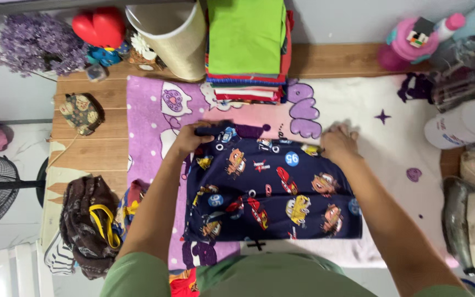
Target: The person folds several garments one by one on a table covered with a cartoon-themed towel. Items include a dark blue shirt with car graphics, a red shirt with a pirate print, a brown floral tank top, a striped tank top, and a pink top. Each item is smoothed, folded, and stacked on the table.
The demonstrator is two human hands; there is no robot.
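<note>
We have both hands on the far edge of one navy garment printed with cartoon cars. Our left hand pinches its far left corner, fingers closed on the cloth; our right hand presses flat on the far right corner, fingers curled over the hem. The garment lies spread between our hands and our body, on a purple-and-white blanket over the desk.

We judge this as a fold in progress: the edge is gripped and squared. The next move calls for both corners to travel together, so the cloth stays even.

Beyond our hands stands one stack of folded clothes, green on top. Left of our left hand lies one heap of unfolded clothes. Right of our right hand sits one iron.
</note>
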